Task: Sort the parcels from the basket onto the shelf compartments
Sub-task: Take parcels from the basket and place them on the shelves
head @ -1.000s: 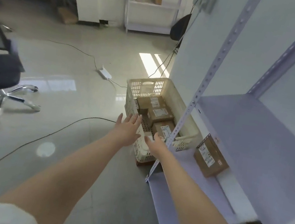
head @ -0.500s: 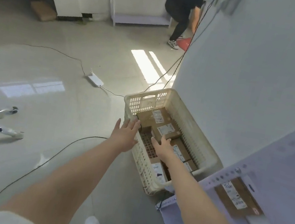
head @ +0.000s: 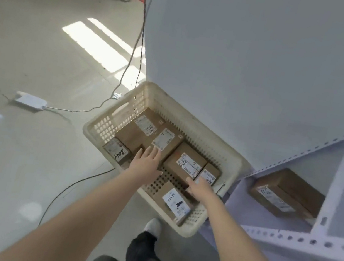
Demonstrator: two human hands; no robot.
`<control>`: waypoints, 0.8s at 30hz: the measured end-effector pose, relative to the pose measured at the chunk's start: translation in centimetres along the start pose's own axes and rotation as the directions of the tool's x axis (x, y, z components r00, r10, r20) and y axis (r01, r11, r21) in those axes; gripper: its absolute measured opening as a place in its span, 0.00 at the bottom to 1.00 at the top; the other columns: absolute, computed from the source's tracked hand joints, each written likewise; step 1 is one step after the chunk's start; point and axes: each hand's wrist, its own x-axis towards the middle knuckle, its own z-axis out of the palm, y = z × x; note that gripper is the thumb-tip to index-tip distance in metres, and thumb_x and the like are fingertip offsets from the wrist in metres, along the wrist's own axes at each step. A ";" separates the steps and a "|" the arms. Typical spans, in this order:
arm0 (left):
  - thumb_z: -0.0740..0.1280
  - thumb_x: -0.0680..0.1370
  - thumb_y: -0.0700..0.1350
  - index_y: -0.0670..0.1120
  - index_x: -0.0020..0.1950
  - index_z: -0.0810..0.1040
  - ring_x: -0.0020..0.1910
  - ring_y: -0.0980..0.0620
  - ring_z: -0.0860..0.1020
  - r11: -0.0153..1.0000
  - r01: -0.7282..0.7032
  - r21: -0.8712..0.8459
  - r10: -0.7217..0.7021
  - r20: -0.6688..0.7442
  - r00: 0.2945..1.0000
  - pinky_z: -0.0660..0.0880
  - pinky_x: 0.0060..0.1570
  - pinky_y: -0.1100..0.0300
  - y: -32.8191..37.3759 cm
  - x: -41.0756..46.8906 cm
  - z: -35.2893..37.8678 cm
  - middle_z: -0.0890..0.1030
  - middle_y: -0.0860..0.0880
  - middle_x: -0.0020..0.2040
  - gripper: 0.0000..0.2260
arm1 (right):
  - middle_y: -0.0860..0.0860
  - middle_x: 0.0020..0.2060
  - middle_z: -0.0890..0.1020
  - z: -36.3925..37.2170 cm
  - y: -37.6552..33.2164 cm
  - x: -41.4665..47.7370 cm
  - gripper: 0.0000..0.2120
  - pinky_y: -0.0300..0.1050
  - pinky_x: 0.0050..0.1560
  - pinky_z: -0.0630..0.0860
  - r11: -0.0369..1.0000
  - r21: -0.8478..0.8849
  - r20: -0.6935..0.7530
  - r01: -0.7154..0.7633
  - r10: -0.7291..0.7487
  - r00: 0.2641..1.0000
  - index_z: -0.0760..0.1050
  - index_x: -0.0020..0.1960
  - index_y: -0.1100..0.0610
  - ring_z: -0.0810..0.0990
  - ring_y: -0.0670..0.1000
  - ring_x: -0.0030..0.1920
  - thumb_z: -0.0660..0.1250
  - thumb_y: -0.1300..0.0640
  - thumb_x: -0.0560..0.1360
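Floor-level basket [head: 193, 122] is sitting against the shelf [head: 285, 237]. Left hand [head: 146, 163], fingers straight, is touching the near end of the middle parcel [head: 170, 146]; right hand [head: 199, 190] is hovering flat by the basket's right edge, gripping nothing.

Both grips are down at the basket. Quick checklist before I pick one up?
1. Basket stocked: ok, several parcels lie inside.
2. Left grip holding a parcel: not ok, fingers straight over the labelled parcel.
3. Right grip holding a parcel: not ok, open above the near-right parcels; contact cannot tell.
4. Room in shelf compartment: ok, one shelved parcel, free space beside it.
5. Labels legible for sorting: cannot tell, blurred.
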 end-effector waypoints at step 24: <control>0.54 0.84 0.51 0.44 0.81 0.46 0.78 0.43 0.56 0.586 -0.691 0.423 0.414 0.577 0.704 0.53 0.76 0.47 5.4 20.8 9.9 0.49 0.46 0.81 0.29 | 0.56 0.73 0.67 12.4 5.0 12.5 0.31 0.54 0.65 0.72 0.054 0.937 0.235 -0.346 0.636 0.735 0.53 0.79 0.58 0.71 0.58 0.67 0.62 0.53 0.81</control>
